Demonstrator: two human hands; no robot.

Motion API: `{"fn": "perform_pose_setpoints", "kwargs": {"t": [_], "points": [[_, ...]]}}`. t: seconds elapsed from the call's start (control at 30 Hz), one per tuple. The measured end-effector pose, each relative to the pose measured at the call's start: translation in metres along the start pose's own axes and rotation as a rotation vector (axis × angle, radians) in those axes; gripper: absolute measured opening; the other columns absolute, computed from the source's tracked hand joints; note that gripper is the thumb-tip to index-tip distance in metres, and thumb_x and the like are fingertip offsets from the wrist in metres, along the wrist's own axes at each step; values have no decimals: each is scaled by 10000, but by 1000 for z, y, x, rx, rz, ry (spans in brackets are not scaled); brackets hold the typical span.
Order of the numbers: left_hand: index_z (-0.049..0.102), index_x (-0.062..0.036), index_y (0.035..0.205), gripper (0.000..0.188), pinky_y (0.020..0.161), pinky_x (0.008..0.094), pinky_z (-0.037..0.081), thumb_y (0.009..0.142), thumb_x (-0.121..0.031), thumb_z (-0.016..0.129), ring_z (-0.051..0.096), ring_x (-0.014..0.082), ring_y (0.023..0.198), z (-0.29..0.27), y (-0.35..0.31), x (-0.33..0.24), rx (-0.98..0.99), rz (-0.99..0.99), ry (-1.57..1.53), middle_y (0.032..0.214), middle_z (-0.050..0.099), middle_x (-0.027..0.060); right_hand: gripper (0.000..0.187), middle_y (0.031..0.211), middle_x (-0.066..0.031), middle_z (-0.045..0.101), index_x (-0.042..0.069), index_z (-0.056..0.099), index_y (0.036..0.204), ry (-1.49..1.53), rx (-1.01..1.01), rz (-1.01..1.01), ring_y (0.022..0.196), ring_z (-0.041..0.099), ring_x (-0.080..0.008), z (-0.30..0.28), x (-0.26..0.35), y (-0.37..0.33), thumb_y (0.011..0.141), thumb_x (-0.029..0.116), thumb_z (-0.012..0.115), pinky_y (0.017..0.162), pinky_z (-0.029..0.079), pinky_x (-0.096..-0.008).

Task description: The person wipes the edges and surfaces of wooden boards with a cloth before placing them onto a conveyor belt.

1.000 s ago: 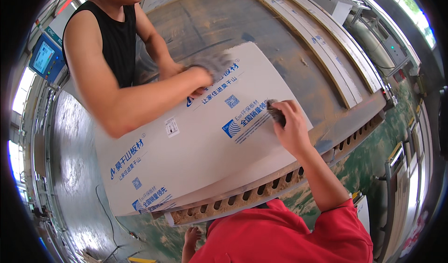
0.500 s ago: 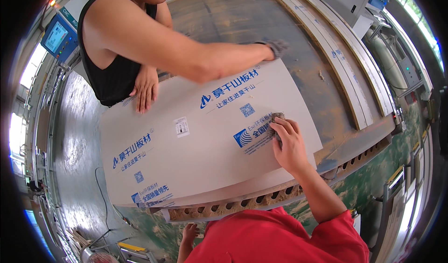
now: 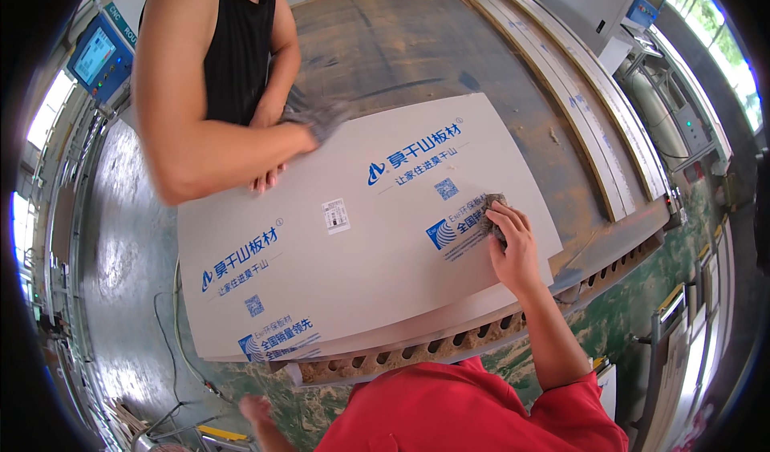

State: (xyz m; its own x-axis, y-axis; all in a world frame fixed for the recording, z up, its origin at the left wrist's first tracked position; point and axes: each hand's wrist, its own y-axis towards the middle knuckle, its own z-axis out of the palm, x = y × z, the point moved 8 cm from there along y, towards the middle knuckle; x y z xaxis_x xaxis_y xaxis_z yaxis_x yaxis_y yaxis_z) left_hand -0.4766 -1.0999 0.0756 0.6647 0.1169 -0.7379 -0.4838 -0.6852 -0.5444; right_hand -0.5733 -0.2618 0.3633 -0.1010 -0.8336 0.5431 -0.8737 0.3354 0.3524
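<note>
A large pale board (image 3: 385, 259) with blue printing and a small white label lies on the machine bed, another sheet showing under its near edge. My right hand (image 3: 516, 247) is closed around a crumpled grey rag (image 3: 492, 208), pressed on the right part of the board. Low on the left, off the board, my left hand (image 3: 257, 409) hangs at my side, its fingers smeared by motion. Across the board, a co-worker in a black top sweeps a blurred grey cloth or glove (image 3: 319, 120) along its far edge; their other hand (image 3: 269, 178) rests on the board.
Sawdust lies on the dark machine bed (image 3: 385, 51). Long board strips (image 3: 561, 91) run along its right side. A perforated, dusty rail (image 3: 401, 360) borders the near edge. A control screen (image 3: 98, 55) stands at the left, and cables (image 3: 178, 324) trail on the floor.
The co-worker's cloth-covered hand has swung left along the board's far edge. My left hand has moved left and down. My right hand stays on the same printed patch with the rag.
</note>
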Motion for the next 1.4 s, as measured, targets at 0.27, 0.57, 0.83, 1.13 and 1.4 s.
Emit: {"fn": "perform_pose_setpoints", "kwargs": {"t": [0.27, 0.57, 0.83, 1.13, 1.4], "points": [[577, -39, 1147, 287, 771, 290, 443, 979, -270, 544, 547, 141, 881, 29, -152, -282, -151, 825, -102, 1044, 579, 59, 413, 1343, -137, 601, 33, 631, 1215, -58, -9, 2, 1252, 525, -361, 10, 1, 2, 810, -44, 625, 1054, 441, -440], [525, -2, 1288, 516, 1049, 496, 383, 878, -259, 705, 447, 409, 1261, 223, -330, -328, 416, 1332, 727, 1373, 484, 205, 419, 1349, -131, 603, 31, 633, 1222, -108, 38, 59, 1262, 520, -349, 12, 7, 1, 813, -54, 607, 1060, 439, -430], [420, 17, 1418, 850, 1123, 549, 305, 809, -468, 761, 330, 468, 1383, 234, -332, -290, 407, 1307, 1084, 1513, 340, 261, 402, 1345, -138, 603, 25, 630, 1210, -130, 27, 59, 1257, 526, -352, 19, 10, 2, 818, -61, 600, 1068, 430, -435], [413, 39, 1419, 920, 1115, 564, 311, 789, -532, 763, 325, 489, 1386, 235, -330, -287, 412, 1328, 1080, 1521, 326, 279, 414, 1354, -149, 597, 21, 633, 1200, -180, 0, 50, 1254, 527, -359, 21, 15, 0, 800, -70, 579, 1066, 428, -434], [418, 54, 1417, 902, 1132, 552, 304, 809, -531, 738, 342, 477, 1384, 234, -331, -289, 417, 1346, 1062, 1502, 345, 289, 409, 1357, -149, 593, 26, 635, 1207, -170, -12, 48, 1268, 520, -347, 22, 12, -4, 814, -65, 570, 1076, 420, -428]]}}
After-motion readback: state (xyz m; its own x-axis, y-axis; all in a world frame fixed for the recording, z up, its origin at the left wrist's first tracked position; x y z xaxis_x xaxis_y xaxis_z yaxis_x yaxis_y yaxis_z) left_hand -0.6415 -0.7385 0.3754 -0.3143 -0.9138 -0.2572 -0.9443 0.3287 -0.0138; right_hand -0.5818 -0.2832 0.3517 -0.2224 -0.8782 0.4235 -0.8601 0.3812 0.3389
